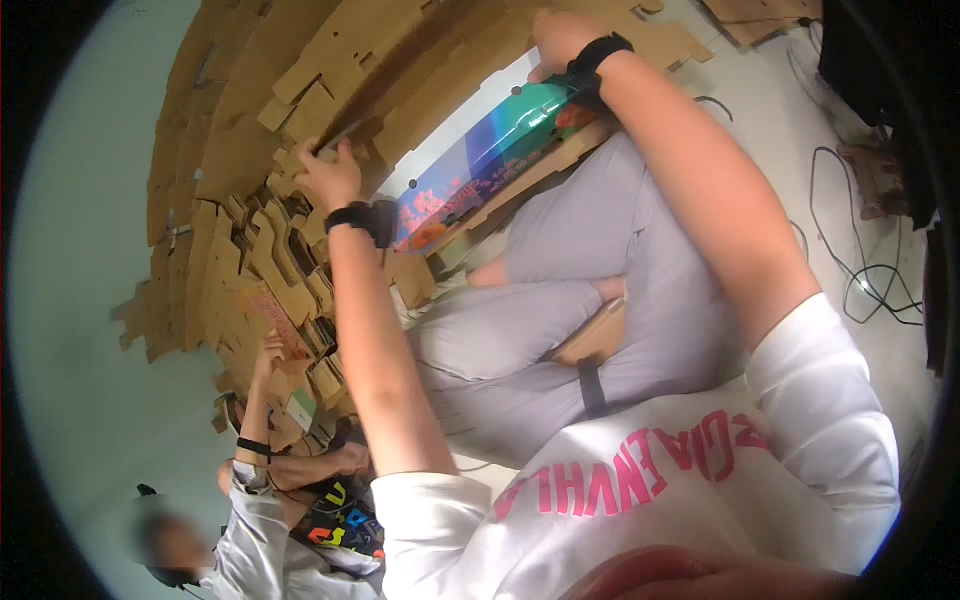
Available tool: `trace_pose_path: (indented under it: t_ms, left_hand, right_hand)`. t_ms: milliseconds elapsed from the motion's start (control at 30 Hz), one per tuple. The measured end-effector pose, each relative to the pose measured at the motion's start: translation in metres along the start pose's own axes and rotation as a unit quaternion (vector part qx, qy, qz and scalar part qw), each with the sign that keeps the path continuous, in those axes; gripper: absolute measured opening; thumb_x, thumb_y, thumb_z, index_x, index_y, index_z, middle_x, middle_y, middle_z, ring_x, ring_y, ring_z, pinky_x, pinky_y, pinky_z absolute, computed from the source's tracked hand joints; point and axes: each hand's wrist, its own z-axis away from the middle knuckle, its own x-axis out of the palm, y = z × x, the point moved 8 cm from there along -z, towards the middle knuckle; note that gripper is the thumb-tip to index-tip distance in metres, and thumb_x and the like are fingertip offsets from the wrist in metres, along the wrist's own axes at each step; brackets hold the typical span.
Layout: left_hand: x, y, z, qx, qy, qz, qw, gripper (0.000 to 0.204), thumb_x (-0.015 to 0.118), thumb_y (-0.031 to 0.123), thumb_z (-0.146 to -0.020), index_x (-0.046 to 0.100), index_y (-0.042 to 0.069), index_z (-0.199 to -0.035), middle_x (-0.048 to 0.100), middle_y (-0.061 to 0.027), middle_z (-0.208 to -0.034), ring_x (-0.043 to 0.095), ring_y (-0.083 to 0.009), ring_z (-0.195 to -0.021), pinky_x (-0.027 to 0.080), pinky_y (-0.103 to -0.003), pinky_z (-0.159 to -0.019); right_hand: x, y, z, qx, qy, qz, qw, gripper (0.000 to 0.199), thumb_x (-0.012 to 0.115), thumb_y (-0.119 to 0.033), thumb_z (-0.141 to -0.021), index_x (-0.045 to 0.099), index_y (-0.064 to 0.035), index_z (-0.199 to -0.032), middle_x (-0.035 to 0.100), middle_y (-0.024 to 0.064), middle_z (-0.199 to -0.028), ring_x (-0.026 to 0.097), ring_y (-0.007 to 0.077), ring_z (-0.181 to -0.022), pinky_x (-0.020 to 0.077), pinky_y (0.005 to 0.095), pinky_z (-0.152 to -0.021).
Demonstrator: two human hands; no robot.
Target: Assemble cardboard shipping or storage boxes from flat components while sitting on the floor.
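Note:
In front of my crossed legs lies a cardboard box (480,160), opened out. Its near side panel has a glossy print in blue, green and pink with flowers, and a white strip with small round holes. My left hand (332,178) is at the left end of the box, thumb and fingers bent about the brown cardboard edge. At the far right end, my right hand (568,45) grips the box, with the thumb on the near side and some fingers hidden behind the cardboard. Each wrist has a black band.
Stacked flat brown cardboard (225,130) rises at the far left. Folded cardboard pieces (275,250) lie heaped beside my left arm. At lower left a co-worker's hand (270,350) touches a printed cardboard piece. Black cables (865,285) lie on the floor at right.

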Motion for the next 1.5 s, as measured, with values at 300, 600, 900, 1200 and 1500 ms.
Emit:
trace_pose_path:
  t_ms: [300, 600, 900, 1200, 1500]
  left_hand:
    - [0.020, 0.006, 0.040, -0.160, 0.034, 0.177, 0.971, 0.074, 0.069, 0.015, -0.089, 0.027, 0.006, -0.148, 0.031, -0.0357, -0.142, 0.041, -0.0479, -0.127, 0.036, -0.051, -0.110]
    - [0.020, -0.001, 0.034, -0.146, 0.063, 0.303, 0.940, 0.059, 0.066, 0.007, -0.093, 0.035, 0.000, -0.142, 0.044, -0.0217, -0.138, 0.048, -0.0326, -0.129, 0.038, -0.040, -0.111]
    - [0.017, -0.019, 0.040, -0.257, 0.010, 0.369, 0.893, 0.037, 0.055, 0.005, -0.088, 0.053, -0.002, -0.124, 0.060, -0.0141, -0.111, 0.058, -0.0252, -0.106, 0.046, -0.034, -0.093]
    - [0.040, -0.061, 0.064, -0.331, -0.134, 0.443, 0.823, 0.045, 0.070, 0.018, -0.095, 0.050, -0.001, -0.132, 0.062, -0.0164, -0.121, 0.066, -0.0288, -0.104, 0.057, -0.046, -0.079]
    - [0.022, -0.056, 0.094, -0.334, -0.247, 0.346, 0.841, 0.050, 0.061, 0.038, -0.100, 0.063, -0.006, -0.123, 0.070, -0.0178, -0.106, 0.068, -0.0258, -0.086, 0.055, -0.041, -0.072]
  right_hand:
    - [-0.027, 0.011, 0.011, 0.071, 0.120, -0.095, 0.986, 0.119, 0.093, -0.037, -0.066, 0.023, -0.0105, -0.158, 0.029, 0.0236, -0.159, 0.034, 0.0424, -0.144, 0.0358, 0.0511, -0.115]
    - [-0.003, 0.012, -0.057, 0.014, 0.199, -0.215, 0.956, 0.053, 0.070, -0.029, -0.092, 0.054, -0.0038, -0.136, 0.071, 0.0216, -0.104, 0.069, 0.0418, -0.095, 0.0554, 0.0500, -0.084]
    - [0.019, -0.001, -0.070, -0.059, -0.011, -0.583, 0.810, 0.040, 0.057, -0.015, -0.102, 0.045, -0.0028, -0.138, 0.070, 0.0150, -0.090, 0.070, 0.0238, -0.072, 0.0570, 0.0377, -0.059]
    - [0.076, 0.059, -0.135, 0.023, 0.139, -0.417, 0.898, 0.046, 0.064, -0.032, -0.093, 0.068, 0.0089, -0.113, 0.073, 0.0258, -0.099, 0.070, 0.0410, -0.093, 0.0546, 0.0455, -0.082]
    - [0.066, 0.041, -0.104, 0.015, 0.072, -0.156, 0.985, 0.047, 0.052, -0.040, -0.099, 0.072, 0.0013, -0.112, 0.068, 0.0277, -0.118, 0.064, 0.0448, -0.110, 0.0496, 0.0512, -0.097]
